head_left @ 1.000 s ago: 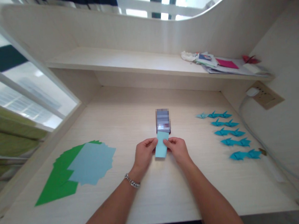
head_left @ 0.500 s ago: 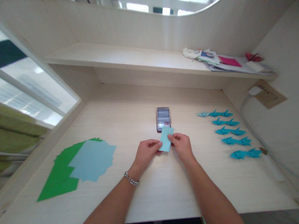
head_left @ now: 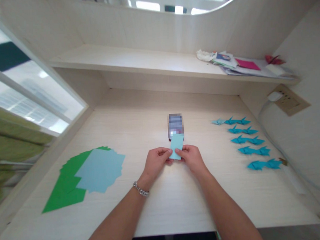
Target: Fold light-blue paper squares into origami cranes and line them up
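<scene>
I hold a small light-blue rectangle of folded-looking paper (head_left: pixel 178 142) in both hands, out in front of me over the middle of the pale wood-grain desk (head_left: pixel 138 110). My left hand (head_left: pixel 157 161) pinches its lower left edge between thumb and fingers; my right hand (head_left: pixel 192 158) grips the lower right edge the same way, thumb lying on top. Both hands are nearly closed, though the fingers underneath are mostly hidden, so I can't tell quite how they sit. The paper's far end overlaps my view of a dark-edged phone with a blurred screen (head_left: pixel 175 122). A silver chain bracelet (head_left: pixel 140 189) circles my left wrist.

On the left of the desk, a fanned stack of pale-blue paper sheets (head_left: pixel 101 170) partly covers a fanned stack of bright-green paper sheets (head_left: pixel 63 189). On the right stand five short rows of blue folded-paper figures (head_left: pixel 254 165), the leftmost figure in the farthest row paler than the others.
</scene>
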The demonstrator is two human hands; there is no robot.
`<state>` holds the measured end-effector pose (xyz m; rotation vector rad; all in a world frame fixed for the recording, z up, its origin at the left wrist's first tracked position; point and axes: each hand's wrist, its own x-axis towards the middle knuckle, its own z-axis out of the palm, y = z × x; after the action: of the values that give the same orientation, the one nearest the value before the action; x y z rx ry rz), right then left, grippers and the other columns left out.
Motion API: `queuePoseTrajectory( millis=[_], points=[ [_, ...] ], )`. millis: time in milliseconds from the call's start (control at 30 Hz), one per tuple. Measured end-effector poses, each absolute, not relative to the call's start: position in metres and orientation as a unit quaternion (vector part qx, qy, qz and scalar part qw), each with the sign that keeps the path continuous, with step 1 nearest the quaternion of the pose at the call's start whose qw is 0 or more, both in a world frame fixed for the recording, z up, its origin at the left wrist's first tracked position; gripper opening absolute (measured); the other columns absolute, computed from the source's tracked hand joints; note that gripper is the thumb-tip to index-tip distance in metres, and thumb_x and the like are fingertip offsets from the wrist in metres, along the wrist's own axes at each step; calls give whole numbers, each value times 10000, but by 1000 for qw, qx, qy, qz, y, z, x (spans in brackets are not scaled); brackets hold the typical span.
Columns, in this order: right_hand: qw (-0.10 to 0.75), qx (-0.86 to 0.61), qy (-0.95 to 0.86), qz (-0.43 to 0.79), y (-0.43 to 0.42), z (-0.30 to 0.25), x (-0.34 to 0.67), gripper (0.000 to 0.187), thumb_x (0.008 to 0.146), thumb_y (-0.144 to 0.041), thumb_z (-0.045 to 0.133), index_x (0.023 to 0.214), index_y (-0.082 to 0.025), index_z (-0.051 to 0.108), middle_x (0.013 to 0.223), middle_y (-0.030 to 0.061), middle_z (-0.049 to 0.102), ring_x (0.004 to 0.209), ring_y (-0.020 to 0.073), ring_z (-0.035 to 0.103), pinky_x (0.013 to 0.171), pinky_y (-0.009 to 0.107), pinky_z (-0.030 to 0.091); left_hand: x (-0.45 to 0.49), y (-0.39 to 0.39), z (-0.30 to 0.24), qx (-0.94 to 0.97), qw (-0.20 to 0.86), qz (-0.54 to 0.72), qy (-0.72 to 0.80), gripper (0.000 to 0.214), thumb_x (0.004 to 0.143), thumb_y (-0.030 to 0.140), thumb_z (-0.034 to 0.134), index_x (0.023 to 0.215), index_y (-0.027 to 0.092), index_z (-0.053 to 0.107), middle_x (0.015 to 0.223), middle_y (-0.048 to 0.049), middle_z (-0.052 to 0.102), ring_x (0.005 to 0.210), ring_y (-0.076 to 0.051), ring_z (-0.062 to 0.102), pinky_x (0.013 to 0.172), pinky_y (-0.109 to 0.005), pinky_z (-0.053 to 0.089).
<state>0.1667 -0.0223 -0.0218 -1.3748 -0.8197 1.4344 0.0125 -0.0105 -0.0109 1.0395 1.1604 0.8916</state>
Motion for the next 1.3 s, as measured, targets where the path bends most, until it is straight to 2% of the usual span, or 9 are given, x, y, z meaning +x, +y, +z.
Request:
queuePoseTrajectory(
  millis=[233, 500, 967, 1067, 1200, 1300],
  points=[
    [478, -549, -325, 604, -23, -13, 168, 333, 538, -408, 793, 678, -129, 676, 616, 34, 677, 529, 145, 585, 531, 264, 459, 14, -11, -5, 394, 676, 384, 491, 277, 652, 332, 754, 771, 85, 715, 679, -95, 704, 540, -140, 624, 566, -255, 524],
    [479, -545, -312, 613, -23, -11, 168, 346, 517, -405, 804, 669, -127, 665, 628, 44, 682, 548, 157, 600, 554, 277, 478, 11, -12, -5, 369, 710, 385, 460, 329, 672, 384, 744, 817, 90, 713, 709, -91, 701, 583, -151, 638, 596, -268, 532],
    [479, -554, -338, 591, -23, -14, 169, 323, 556, -395, 791, 691, -125, 675, 616, 40, 684, 522, 145, 594, 521, 259, 463, 11, -11, -6, 372, 715, 383, 452, 327, 677, 390, 738, 815, 95, 712, 721, -89, 703, 598, -154, 640, 627, -284, 540],
    [473, -561, -345, 585, -23, -14, 169, 336, 555, -410, 790, 687, -124, 674, 605, 43, 683, 506, 141, 585, 495, 249, 450, 13, -12, -6, 397, 689, 378, 475, 298, 649, 352, 761, 792, 96, 708, 702, -88, 701, 568, -149, 633, 580, -263, 525],
    [477, -566, -351, 573, -23, -14, 167, 370, 550, -439, 790, 701, -119, 683, 619, 50, 688, 507, 143, 585, 479, 248, 446, 15, -12, -5, 431, 641, 377, 511, 266, 625, 339, 767, 712, 99, 693, 575, -63, 668, 471, -134, 587, 478, -231, 472],
    [471, -565, -351, 580, -24, -15, 166, 397, 571, -469, 772, 736, -117, 692, 635, 56, 691, 519, 148, 593, 480, 249, 449, 15, -11, -6, 432, 625, 386, 523, 270, 612, 346, 768, 697, 103, 687, 558, -58, 666, 459, -134, 582, 466, -229, 460]
  ],
)
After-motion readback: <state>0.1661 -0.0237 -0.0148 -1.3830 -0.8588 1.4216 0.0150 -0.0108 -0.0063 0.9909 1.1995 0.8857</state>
